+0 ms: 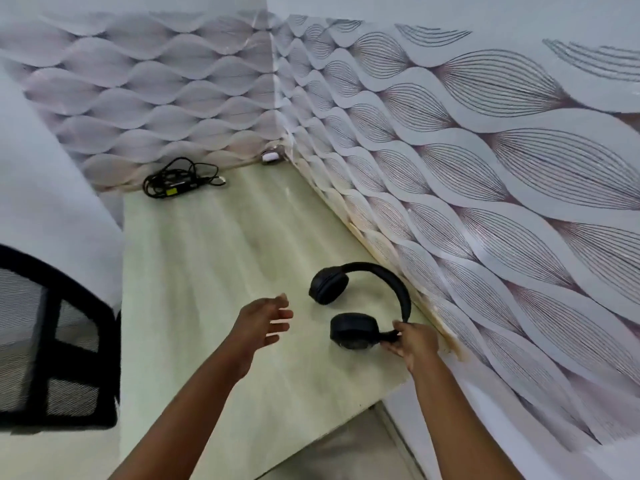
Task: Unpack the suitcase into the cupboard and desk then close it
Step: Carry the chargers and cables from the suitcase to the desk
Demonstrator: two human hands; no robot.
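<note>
Our right hand [412, 341] pinches the black headphones [360, 303] at the joint where the band meets the nearer ear cup, thumb and fingers curled round it. Our left hand [263, 322] hovers just to the left of them, fingers spread and relaxed, holding nothing and touching nothing.

The headphones seem to lie on the pale tabletop [221, 258] with both cups down, the band arching toward the patterned wall [485, 188] that runs close along the right hand's outer side. We judge this to be the placing of the headphones on the desk. To do it well we should let both cups settle flat before releasing the pinch, keep the band off the wall, and leave them back from the near edge below our wrists.

Well beyond both hands, near the far wall, lies a coiled black cable with its charger [176, 183], and in the far corner a small white object [270, 155] we cannot identify. To the left of our left forearm stands a black mesh chair [52, 341]. The suitcase is out of view.
</note>
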